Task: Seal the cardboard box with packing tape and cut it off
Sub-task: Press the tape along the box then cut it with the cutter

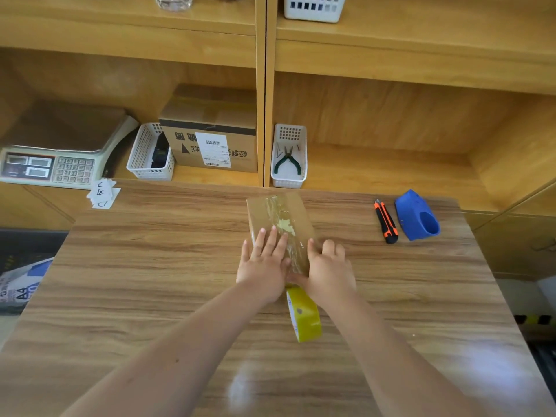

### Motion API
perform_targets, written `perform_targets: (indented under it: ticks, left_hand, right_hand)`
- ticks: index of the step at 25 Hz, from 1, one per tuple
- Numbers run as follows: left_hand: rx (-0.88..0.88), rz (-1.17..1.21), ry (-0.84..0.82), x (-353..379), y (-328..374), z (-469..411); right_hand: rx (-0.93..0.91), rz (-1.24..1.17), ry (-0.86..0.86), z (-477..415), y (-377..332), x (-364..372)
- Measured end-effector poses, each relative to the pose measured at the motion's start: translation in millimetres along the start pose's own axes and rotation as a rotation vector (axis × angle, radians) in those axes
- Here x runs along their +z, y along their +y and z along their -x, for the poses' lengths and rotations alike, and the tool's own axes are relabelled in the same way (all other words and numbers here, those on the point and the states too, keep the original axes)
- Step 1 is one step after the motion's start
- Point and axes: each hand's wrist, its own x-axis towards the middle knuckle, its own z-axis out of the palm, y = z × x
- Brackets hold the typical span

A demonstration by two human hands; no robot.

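Observation:
A small cardboard box (272, 210) lies in the middle of the wooden table (150, 266), with a strip of clear tape running along its top. My left hand (264, 266) lies flat on the near left part of the box, fingers spread. My right hand (326, 270) presses on the box's near right edge with curled fingers. A yellowish tape roll (304, 314) stands on edge just in front of the box, between my wrists, still joined to the strip. An orange and black utility knife (386, 221) lies to the right, apart from both hands.
A blue tape dispenser (416, 216) sits beside the knife. On the shelf behind stand a scale (54, 158), a white basket (150, 155), a labelled carton (210, 139) and a basket with pliers (288, 158). Paper slips (102, 194) lie at the table's far left.

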Motion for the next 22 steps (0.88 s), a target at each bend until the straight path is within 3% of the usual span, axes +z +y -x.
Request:
perform_targets:
  ticks: [5,11,17,22]
  left_hand:
    - [0.08,-0.001,0.075,-2,-16,-13]
    - [0.043,-0.071,0.233,-13,16,-20]
    - [0.102,-0.133,0.284,-12,36,-35]
    - [0.161,-0.255,0.432,-4,28,-48]
  right_hand:
    - [-0.035,-0.085,0.037,-6,9,3]
    - [-0.08,-0.119,0.118,-13,39,-3]
    - [-0.005,-0.232,0.171,-16,78,-5]
    - [0.118,-0.366,0.197,-24,118,-3]
